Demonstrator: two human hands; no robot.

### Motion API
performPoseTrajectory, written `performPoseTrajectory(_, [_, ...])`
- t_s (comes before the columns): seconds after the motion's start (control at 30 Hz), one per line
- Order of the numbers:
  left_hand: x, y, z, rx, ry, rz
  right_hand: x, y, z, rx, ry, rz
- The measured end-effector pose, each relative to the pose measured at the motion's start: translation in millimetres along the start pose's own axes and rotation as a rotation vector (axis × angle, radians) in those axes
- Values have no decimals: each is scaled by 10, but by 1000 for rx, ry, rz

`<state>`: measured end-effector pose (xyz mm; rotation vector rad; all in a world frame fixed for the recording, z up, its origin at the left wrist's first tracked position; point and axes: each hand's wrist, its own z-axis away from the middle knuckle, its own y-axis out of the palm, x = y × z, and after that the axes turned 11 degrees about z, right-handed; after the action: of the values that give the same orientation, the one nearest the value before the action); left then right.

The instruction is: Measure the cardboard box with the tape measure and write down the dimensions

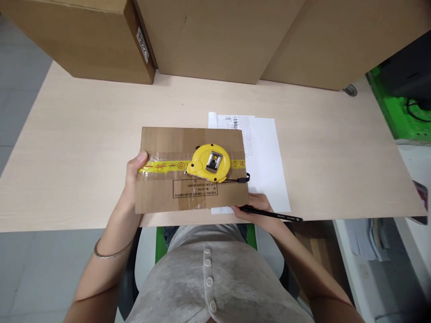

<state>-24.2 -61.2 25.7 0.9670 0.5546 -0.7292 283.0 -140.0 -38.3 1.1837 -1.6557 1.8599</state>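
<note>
Both hands support a small cardboard box (160,140) in front of my body. My left hand (134,172) grips its left edge, thumb on top and the other fingers hidden beneath. At the lower right corner is my right hand (252,207), its fingers partly under the box, with a black pen (279,214) held in it. A yellow tape measure (199,160) lies on top of the box, its metal clip facing up and its black wrist strap (240,180) reaching to the right edge. Yellow printed tape (158,166) runs across the box, above a framed black stamp (195,189).
White paper sheets (269,157), one with print, lie on the wooden table (84,134), partly under the box. Large cardboard boxes (215,40) line the back, with another carton (101,45) at the back left. A green surface (387,103) and a phone (421,193) are at the right.
</note>
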Motion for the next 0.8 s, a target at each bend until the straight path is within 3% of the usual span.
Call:
performPoseTrajectory(0.13, [39,-31,-38,-28,102,1,-45,9,8,15,-35,-4])
performPoseTrajectory(0.4, [25,30,38,64,-63,-8,18,-44,-53,27,-56,-27])
performPoseTrajectory(0.6, [17,39,53,37,-68,-17,15,-51,-53,45,-53,-27])
performPoseTrajectory(0.8, [40,-24,23,16,17,2,2,-52,-60,47,-30,-15])
